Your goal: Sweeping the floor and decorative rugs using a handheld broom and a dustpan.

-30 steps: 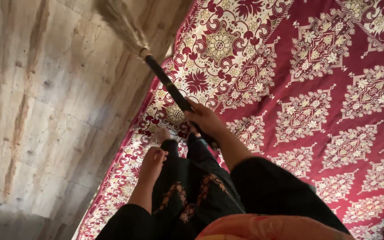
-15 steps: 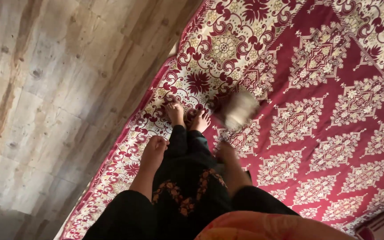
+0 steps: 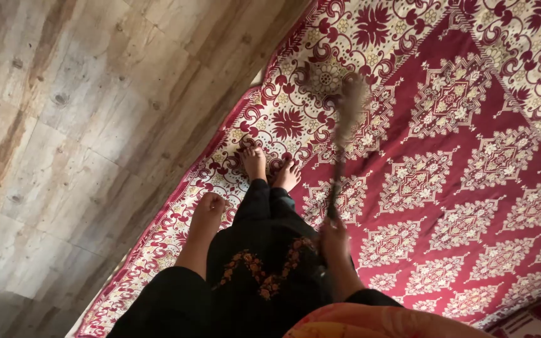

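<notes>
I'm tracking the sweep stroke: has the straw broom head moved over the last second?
Yes. The blurred straw broom head has swung from above the wood-look floor rightward onto the red patterned carpet, held by the right hand.

Home interior, as I see it: red patterned carpet (image 3: 471,188) laid over wood-look plank floor (image 3: 64,125); bare feet (image 3: 269,169) on it.

Carpet (image 3: 471,156): deep red ground, cream diamond medallions in rows, a cream border band with red floral scrolls. Floor (image 3: 82,125): wood-grain planks, grey-beige with brown streaks and dark knots. Garment (image 3: 264,263): black, orange-brown floral embroidery down the front. Broom (image 3: 340,144): dark handle, pale straw-coloured bristles, blurred. Cloth at lower edge (image 3: 370,322): orange with red markings.
</notes>
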